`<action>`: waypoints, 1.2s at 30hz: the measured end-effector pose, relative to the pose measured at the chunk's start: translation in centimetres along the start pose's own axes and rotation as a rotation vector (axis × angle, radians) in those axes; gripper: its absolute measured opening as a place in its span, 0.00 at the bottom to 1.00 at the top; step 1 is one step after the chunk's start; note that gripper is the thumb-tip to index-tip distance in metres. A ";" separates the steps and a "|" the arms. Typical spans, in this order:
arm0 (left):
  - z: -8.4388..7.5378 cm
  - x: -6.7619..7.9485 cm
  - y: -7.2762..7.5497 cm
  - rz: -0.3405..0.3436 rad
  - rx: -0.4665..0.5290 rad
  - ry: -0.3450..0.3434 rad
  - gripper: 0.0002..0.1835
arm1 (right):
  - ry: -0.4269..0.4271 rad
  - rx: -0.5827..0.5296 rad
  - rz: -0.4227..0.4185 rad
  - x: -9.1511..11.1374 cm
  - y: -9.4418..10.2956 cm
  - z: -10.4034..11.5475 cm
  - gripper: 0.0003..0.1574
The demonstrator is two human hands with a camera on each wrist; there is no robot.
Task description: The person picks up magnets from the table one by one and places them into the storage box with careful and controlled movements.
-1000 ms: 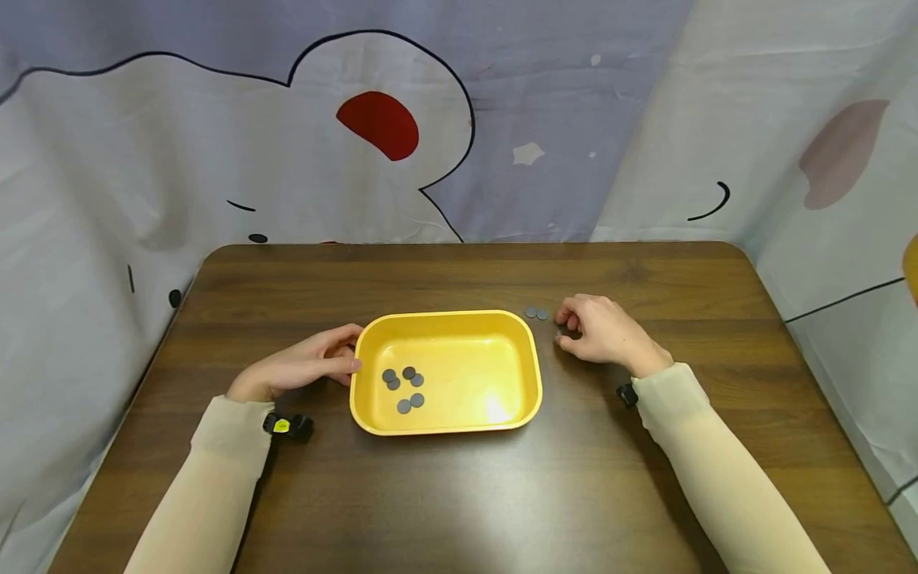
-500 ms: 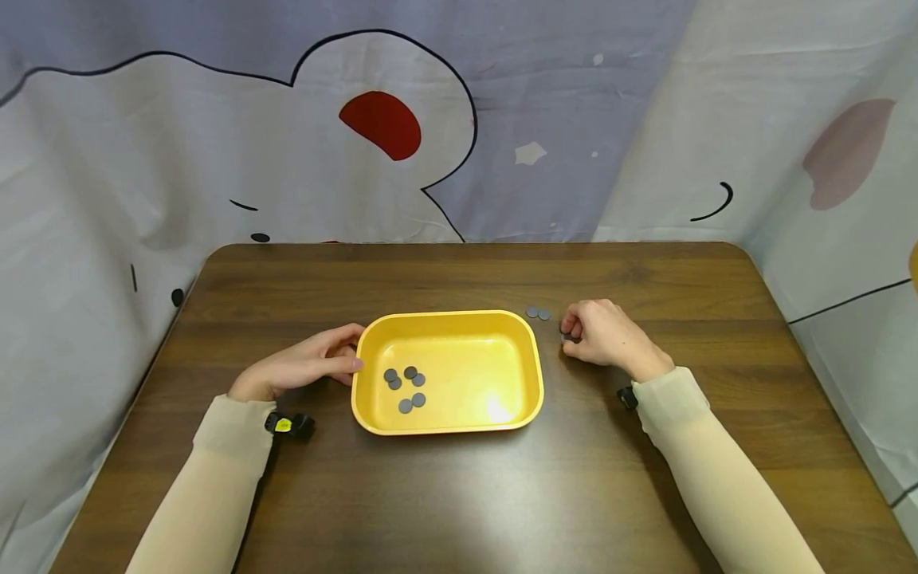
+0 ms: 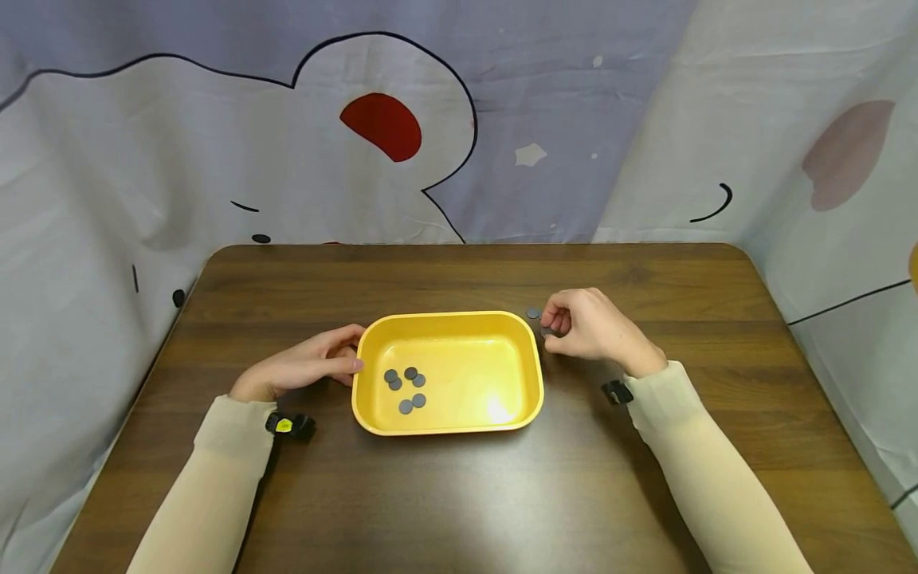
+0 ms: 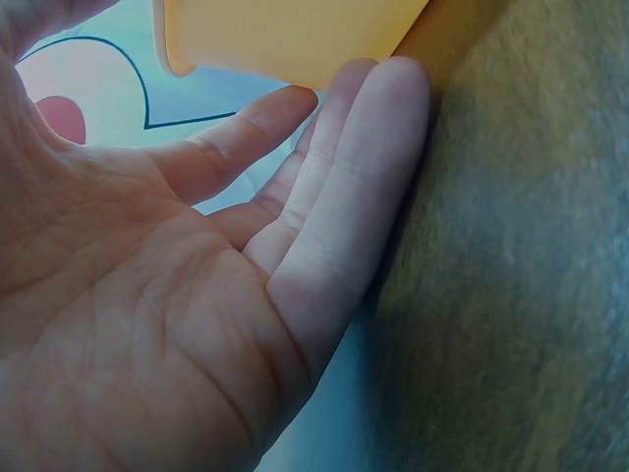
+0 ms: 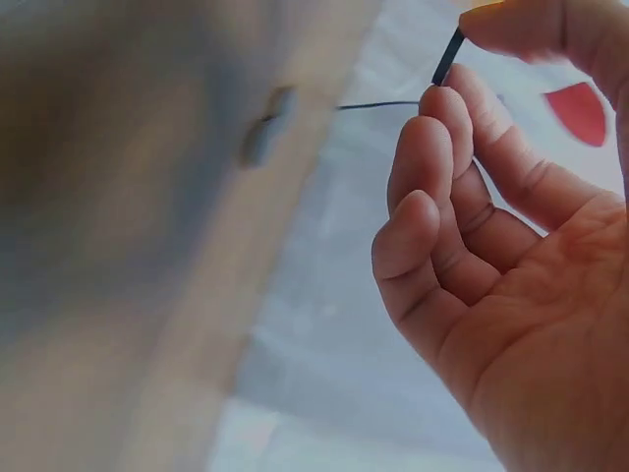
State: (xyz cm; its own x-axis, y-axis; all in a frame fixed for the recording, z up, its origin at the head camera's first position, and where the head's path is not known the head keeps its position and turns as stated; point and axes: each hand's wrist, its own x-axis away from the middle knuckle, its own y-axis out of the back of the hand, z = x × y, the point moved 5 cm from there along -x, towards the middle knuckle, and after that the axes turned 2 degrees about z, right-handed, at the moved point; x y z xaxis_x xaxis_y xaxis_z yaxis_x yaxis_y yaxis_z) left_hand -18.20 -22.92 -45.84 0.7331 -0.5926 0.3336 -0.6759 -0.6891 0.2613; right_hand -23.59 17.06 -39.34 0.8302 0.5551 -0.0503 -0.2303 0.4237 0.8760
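Observation:
A shallow yellow tray (image 3: 466,315) stands on the table with several small grey discs (image 3: 419,400) lying flat in its left half. At its left end, my left hand (image 3: 304,365) holds the rim, thumb over the edge and fingers against the outer wall (image 4: 265,44). Just beyond the right end, my right hand (image 3: 591,327) pinches one dark disc (image 5: 448,57) between thumb and forefinger, seen edge-on in the right wrist view; its other fingers are curled. Near those fingertips, a loose grey disc (image 3: 533,313) lies on the table; a second one beside it is hidden in the head view.
The brown wooden table (image 3: 459,502) extends around the tray on all sides. Behind it hangs a pale printed curtain (image 3: 538,119). A black wrist camera (image 3: 290,425) is strapped at the left cuff, and another (image 3: 617,391) at the right.
My right hand first drew slightly back with a disc in its fingers, then moved left toward the tray, covering one of the two loose discs. The left hand and tray have stayed put.

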 end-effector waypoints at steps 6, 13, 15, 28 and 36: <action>0.0 -0.1 0.0 -0.001 0.001 0.000 0.29 | 0.083 -0.045 -0.021 -1.4 1.6 3.9 0.09; 0.0 -0.2 0.1 -0.003 0.002 0.003 0.30 | 0.188 -0.070 -0.013 -3.4 1.9 7.8 0.07; 0.0 -0.2 0.2 -0.006 0.000 0.006 0.30 | 0.217 -0.079 -0.009 -3.9 1.6 8.8 0.06; 0.1 -0.4 0.0 -0.001 0.003 -0.002 0.30 | 0.407 -0.143 0.129 -7.0 -2.8 13.6 0.07; -0.4 -0.7 -0.4 0.010 0.021 -0.015 0.30 | 0.450 -0.100 0.276 -7.5 -6.3 14.7 0.08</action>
State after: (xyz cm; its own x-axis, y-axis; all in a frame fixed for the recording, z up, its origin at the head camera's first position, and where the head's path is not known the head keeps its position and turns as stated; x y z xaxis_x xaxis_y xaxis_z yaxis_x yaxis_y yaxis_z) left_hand -18.44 -22.04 -45.80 0.7275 -0.6057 0.3222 -0.6816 -0.6918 0.2384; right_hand -20.85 -0.30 -37.44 0.4369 0.8984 -0.0443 -0.4751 0.2723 0.8368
